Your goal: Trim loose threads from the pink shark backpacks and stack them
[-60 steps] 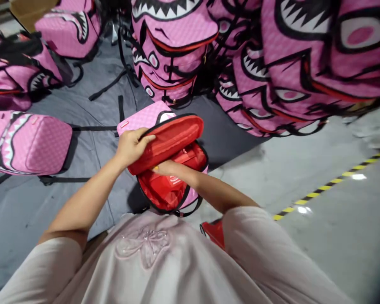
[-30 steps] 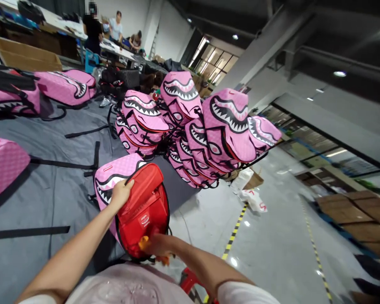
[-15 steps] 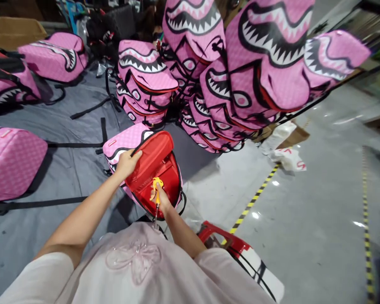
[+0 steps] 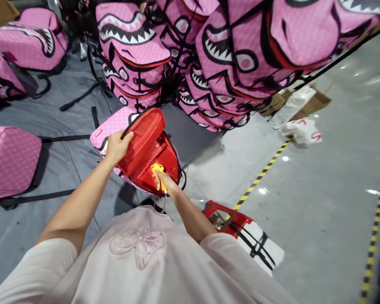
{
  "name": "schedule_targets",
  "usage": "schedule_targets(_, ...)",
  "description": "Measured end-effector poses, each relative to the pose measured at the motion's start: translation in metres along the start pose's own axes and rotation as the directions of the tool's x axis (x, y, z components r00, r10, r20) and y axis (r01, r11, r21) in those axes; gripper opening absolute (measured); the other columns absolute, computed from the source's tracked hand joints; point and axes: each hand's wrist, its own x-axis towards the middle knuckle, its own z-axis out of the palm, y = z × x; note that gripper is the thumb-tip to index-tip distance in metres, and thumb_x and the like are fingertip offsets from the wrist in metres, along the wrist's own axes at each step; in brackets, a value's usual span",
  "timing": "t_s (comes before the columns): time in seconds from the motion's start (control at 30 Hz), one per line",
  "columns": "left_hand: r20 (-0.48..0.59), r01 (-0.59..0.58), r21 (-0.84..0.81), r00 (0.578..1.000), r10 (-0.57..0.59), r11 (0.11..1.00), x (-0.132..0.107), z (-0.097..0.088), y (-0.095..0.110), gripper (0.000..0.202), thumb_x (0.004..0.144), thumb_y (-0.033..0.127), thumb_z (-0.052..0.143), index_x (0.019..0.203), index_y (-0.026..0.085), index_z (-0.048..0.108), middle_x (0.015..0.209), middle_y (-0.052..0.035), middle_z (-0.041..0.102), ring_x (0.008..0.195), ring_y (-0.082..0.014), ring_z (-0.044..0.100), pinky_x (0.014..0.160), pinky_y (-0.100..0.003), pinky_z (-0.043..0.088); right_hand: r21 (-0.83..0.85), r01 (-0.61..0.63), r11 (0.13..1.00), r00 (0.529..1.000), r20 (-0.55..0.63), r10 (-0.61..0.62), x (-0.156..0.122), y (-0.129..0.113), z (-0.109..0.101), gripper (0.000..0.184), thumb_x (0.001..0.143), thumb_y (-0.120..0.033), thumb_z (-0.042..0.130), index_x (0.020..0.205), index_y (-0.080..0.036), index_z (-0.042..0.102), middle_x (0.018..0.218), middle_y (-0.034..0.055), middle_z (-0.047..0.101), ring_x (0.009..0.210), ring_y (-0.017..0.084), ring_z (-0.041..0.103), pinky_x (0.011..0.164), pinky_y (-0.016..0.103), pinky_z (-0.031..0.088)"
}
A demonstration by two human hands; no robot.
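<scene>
A pink backpack with a printed shark mouth lies unzipped, its red lining showing. My left hand grips the edge of its raised front flap, thumb on the red inner side. At the opening, my right hand is wrapped round a yellow air blow gun. A thin hose runs from the gun's lower end toward my body. Whether the gun's nozzle touches the lining cannot be made out.
Matching backpacks stand stacked behind and to the right. Another pink backpack lies at left, black straps across the grey cloth. Right of the table are a red stool, striped floor tape and white plastic.
The view has tipped downward and shifted, so the stacks sit higher in it. My right hand has tilted the air blow gun over inside the bag. My left hand still holds the flap.
</scene>
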Motion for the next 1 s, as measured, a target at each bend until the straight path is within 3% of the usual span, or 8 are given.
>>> schedule_targets(0.13,0.015,0.007,0.031,1.000,-0.007,1.000,0.000,-0.001,0.001,0.037,0.079,0.051,0.052,0.072,0.015,0.060,0.061,0.0028,0.046,0.059,-0.0115,0.038,0.055,-0.024,0.030,-0.210,-0.057,0.976,0.997,-0.058,0.045,-0.008,-0.015,-0.005,0.024,0.099,-0.038,0.050,0.089,-0.017,0.054,0.044,-0.0083,0.044,0.034,0.010,0.043,0.037,0.020,0.038)
schedule_targets(0.23,0.077,-0.015,0.044,0.997,0.011,0.999,-0.004,0.000,0.002,0.040,0.081,0.052,0.052,0.075,0.014,0.063,0.061,0.0026,0.049,0.060,-0.0123,0.041,0.056,-0.024,0.030,-0.438,-0.074,0.896,0.981,-0.193,-0.013,-0.015,-0.050,-0.014,0.015,0.097,-0.032,0.055,0.095,-0.017,0.055,0.043,-0.0101,0.042,0.035,0.010,0.043,0.040,0.021,0.039)
schedule_targets(0.3,0.102,-0.041,0.049,0.994,0.035,0.998,-0.008,0.000,0.003,0.041,0.082,0.052,0.052,0.076,0.013,0.064,0.061,0.0024,0.050,0.060,-0.0126,0.043,0.056,-0.024,0.029,-0.759,-0.162,0.630,0.971,-0.238,-0.037,-0.026,-0.084,-0.022,0.015,0.093,-0.031,0.061,0.095,-0.016,0.059,0.043,-0.0074,0.046,0.036,0.012,0.048,0.041,0.022,0.040)
schedule_targets(0.4,0.100,-0.053,0.078,0.994,0.045,0.996,-0.015,0.000,0.002,0.042,0.083,0.052,0.051,0.074,0.013,0.066,0.059,0.0014,0.051,0.058,-0.0135,0.045,0.056,-0.025,0.028,-0.947,-0.321,0.001,0.947,-0.321,0.033,-0.056,-0.130,-0.029,0.018,0.085,-0.030,0.069,0.082,-0.013,0.064,0.047,0.0013,0.056,0.041,0.017,0.057,0.044,0.025,0.042)
schedule_targets(0.47,0.092,-0.042,0.078,0.995,0.035,0.996,-0.020,-0.001,0.001,0.043,0.084,0.051,0.050,0.078,0.012,0.068,0.062,-0.0001,0.056,0.060,-0.0151,0.049,0.058,-0.026,0.030,-0.936,-0.315,-0.154,0.927,-0.339,0.161,-0.079,-0.146,-0.029,0.018,0.082,-0.029,0.070,0.077,-0.012,0.065,0.049,0.0038,0.058,0.041,0.018,0.058,0.044,0.026,0.043)
schedule_targets(0.57,0.095,-0.013,0.049,0.995,0.008,0.999,-0.025,-0.003,0.001,0.045,0.085,0.051,0.050,0.086,0.012,0.071,0.069,-0.0023,0.063,0.064,-0.0175,0.054,0.060,-0.027,0.035,-0.950,-0.309,-0.034,0.926,-0.309,0.216,-0.102,-0.148,-0.029,0.021,0.083,-0.033,0.071,0.079,-0.014,0.063,0.047,0.0019,0.057,0.036,0.016,0.054,0.042,0.024,0.041)
schedule_targets(0.83,0.144,-0.017,0.054,0.990,0.009,0.998,-0.033,-0.002,0.007,0.044,0.088,0.053,0.050,0.083,0.014,0.072,0.068,-0.0032,0.065,0.065,-0.0191,0.056,0.062,-0.028,0.038,-0.790,-0.146,0.595,0.989,-0.134,0.064,-0.108,-0.124,-0.052,0.033,0.086,-0.049,0.065,0.088,-0.020,0.048,0.042,-0.0088,0.045,0.031,0.011,0.046,0.033,0.018,0.035)
schedule_targets(1.0,0.216,-0.042,0.140,0.976,0.011,0.989,-0.049,0.004,0.020,0.042,0.091,0.051,0.049,0.089,0.016,0.073,0.077,-0.0061,0.071,0.068,-0.0214,0.062,0.063,-0.029,0.039,-0.644,0.008,0.765,0.993,-0.085,-0.083,-0.113,-0.102,-0.060,0.045,0.079,-0.062,0.065,0.085,-0.021,0.048,0.040,-0.0108,0.039,0.031,0.010,0.041,0.031,0.021,0.037)
